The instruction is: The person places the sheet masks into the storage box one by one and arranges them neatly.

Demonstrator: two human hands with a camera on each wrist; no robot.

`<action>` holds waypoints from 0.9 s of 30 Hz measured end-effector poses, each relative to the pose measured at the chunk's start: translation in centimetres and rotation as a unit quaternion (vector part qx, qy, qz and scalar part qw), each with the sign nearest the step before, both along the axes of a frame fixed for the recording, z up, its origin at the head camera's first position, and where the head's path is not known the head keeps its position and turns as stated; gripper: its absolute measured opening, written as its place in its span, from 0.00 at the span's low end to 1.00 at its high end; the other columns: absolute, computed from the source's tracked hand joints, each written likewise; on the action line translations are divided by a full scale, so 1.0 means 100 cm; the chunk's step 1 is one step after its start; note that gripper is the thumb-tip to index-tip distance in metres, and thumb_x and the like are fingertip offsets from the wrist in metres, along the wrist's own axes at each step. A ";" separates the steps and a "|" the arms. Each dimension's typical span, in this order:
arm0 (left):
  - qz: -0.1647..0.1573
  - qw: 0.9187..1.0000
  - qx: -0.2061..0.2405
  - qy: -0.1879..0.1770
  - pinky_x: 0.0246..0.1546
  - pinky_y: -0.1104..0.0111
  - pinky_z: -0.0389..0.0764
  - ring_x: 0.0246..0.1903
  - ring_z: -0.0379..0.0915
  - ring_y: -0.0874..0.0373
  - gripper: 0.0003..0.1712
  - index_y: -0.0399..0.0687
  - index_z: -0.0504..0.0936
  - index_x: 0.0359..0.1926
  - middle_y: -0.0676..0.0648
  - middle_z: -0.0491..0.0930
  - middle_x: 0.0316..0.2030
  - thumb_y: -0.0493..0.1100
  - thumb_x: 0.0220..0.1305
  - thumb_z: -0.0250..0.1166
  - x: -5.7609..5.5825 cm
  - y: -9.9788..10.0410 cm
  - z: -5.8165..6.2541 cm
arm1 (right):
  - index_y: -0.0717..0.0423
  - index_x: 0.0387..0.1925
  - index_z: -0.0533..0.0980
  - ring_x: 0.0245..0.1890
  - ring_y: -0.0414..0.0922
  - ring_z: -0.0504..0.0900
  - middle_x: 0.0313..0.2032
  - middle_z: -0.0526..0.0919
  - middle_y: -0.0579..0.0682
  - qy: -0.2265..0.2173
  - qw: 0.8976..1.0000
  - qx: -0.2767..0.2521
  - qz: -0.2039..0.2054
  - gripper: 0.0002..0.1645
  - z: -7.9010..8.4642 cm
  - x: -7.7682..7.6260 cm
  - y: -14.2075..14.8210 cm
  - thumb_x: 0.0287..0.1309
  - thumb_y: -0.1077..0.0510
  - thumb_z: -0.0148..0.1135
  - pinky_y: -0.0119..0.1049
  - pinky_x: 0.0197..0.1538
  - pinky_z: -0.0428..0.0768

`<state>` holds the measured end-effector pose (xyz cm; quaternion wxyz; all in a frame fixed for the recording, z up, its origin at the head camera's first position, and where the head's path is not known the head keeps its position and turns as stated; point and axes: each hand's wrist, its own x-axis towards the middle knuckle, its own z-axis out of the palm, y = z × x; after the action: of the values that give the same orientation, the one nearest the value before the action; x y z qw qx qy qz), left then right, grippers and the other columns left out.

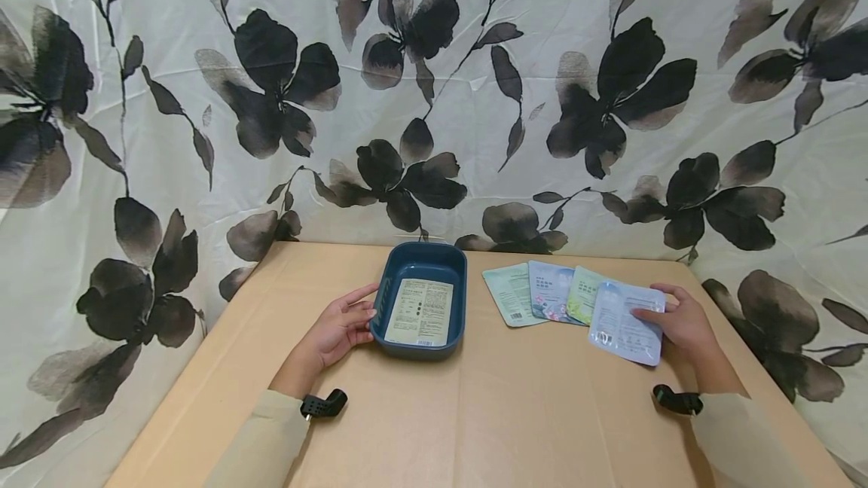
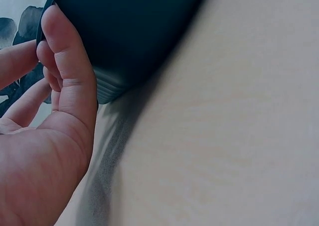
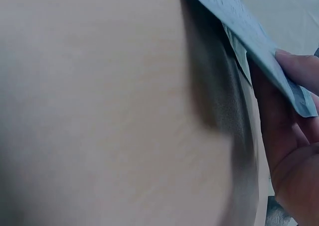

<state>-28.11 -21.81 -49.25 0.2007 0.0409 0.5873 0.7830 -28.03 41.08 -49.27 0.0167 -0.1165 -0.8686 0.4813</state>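
Observation:
A deep blue plastic bin (image 1: 389, 268) stands on the table, with a cream printed packet (image 1: 420, 312) lying flat inside it. My left hand (image 1: 339, 324) touches the bin's left side with loosely bent fingers; in the left wrist view, the thumb (image 2: 70, 61) lies against the outer wall near the rim. On the right, my right hand (image 1: 686, 327) pinches a pale blue sheet mask packet (image 1: 625, 322) by its right edge. The right wrist view shows this packet (image 3: 239, 22) tilted above the table, thumb on one face and fingers behind.
Left of the held packet, a mint packet (image 1: 510, 296), a blue flowered packet (image 1: 551, 291) and a light green packet (image 1: 583, 294) lie overlapping in a row. A floral curtain (image 1: 502, 111) hangs behind the tan table (image 1: 515, 413) and along its sides.

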 end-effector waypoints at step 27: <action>-0.003 1.000 -0.003 0.005 0.35 0.69 0.87 0.33 0.82 0.58 0.36 0.52 0.60 0.79 0.44 0.80 0.50 0.35 0.75 0.58 0.000 0.000 -0.004 | 0.58 0.77 0.55 0.40 0.33 0.85 0.68 0.70 0.72 -0.002 0.998 -0.039 0.043 0.52 0.009 0.023 -0.032 0.61 0.48 0.73 0.30 0.44 0.86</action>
<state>-28.15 -21.85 -49.69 0.1998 0.0457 0.5908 0.7803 -25.70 37.83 -48.33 -0.0106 -0.0810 -0.8534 0.5148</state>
